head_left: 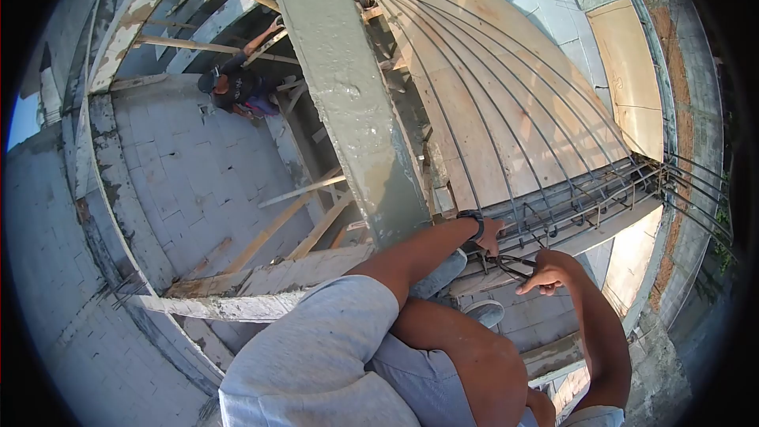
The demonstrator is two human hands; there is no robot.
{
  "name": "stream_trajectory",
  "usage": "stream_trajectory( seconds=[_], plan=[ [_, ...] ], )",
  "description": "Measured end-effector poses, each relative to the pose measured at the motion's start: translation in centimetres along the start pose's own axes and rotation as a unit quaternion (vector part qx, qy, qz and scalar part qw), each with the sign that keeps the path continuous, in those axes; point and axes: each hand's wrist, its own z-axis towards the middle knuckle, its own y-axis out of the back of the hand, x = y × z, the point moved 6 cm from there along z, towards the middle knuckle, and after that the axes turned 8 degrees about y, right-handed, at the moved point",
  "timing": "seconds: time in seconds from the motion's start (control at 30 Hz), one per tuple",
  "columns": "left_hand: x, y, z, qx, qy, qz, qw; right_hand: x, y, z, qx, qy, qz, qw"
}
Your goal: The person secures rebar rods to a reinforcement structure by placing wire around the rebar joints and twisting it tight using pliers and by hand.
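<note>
My right hand (551, 270) is closed around the handles of dark pincers (515, 266), whose handles are spread apart. The pincers' head points left, toward my left hand (491, 236). That hand wears a dark watch on its wrist and rests at the near edge of the steel bars. Its fingers are bent together, and what they hold is too small to make out. Just beyond both hands lies a cage of tied rebar (581, 199) along a beam. Long rebar rods (490, 103) fan out from it over plywood sheeting (466, 138).
A wet concrete beam (348, 87) runs away from me to the left of the plywood. Beyond it, lower down, a person (233, 91) in a dark cap works among wooden props (273, 233). Rod ends (700, 194) stick out at right. My shoes (484, 313) are by the beam, above a drop.
</note>
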Motion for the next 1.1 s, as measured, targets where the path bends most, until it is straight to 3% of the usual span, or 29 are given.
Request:
stream_trajectory(
  seconds=[0.03,0.1,0.13,0.23,0.27,0.37,0.5,0.57,0.6,0.73,0.83,0.87,0.97,1.1],
  plan=[
    [0.2,-0.1,-0.1,-0.003,-0.004,-0.005,1.000,0.4,-0.2,-0.2,-0.003,0.016,-0.084,0.996],
    [-0.1,-0.2,0.1,-0.004,-0.020,-0.001,1.000,2.1,0.5,-0.9,-0.172,0.105,-0.199,0.959],
    [0.0,-0.3,0.4,-0.014,-0.026,0.011,1.000,2.8,0.6,-1.6,-0.254,0.146,-0.249,0.923],
    [0.1,-0.3,0.6,-0.007,-0.015,0.010,1.000,4.3,-0.6,-1.8,-0.351,0.133,-0.393,0.839],
    [0.1,-0.4,0.6,0.003,-0.014,-0.002,1.000,4.1,-0.9,-1.2,-0.419,0.159,-0.437,0.780],
    [-0.2,0.0,-0.1,0.003,-0.008,0.001,1.000,5.9,-0.4,-2.4,-0.419,0.166,-0.475,0.756],
    [0.5,-0.9,1.7,0.000,-0.012,-0.001,1.000,3.9,0.3,-1.2,-0.230,0.070,-0.251,0.938],
    [0.7,-0.7,1.7,-0.003,-0.016,-0.004,1.000,2.6,1.0,-0.3,-0.130,-0.013,-0.083,0.988],
    [0.4,-0.3,1.1,-0.014,-0.014,0.012,1.000,1.7,0.9,0.3,-0.083,-0.057,0.068,0.993],
    [0.0,-0.3,0.3,0.020,0.002,-0.006,1.000,2.6,3.1,0.4,-0.022,-0.040,0.047,0.998],
    [0.4,-0.6,0.9,0.018,0.007,-0.004,1.000,3.8,3.3,-0.2,-0.035,-0.007,-0.168,0.985],
    [0.3,-0.5,0.8,0.003,-0.006,0.004,1.000,4.5,3.7,-1.3,-0.129,0.016,-0.169,0.977],
    [0.1,-0.1,0.0,-0.002,-0.018,-0.008,1.000,5.4,2.8,-0.9,-0.231,0.138,-0.309,0.912],
    [0.1,-0.5,0.7,-0.006,-0.018,0.002,1.000,5.1,2.0,0.4,-0.293,0.106,-0.404,0.860]
  ],
)
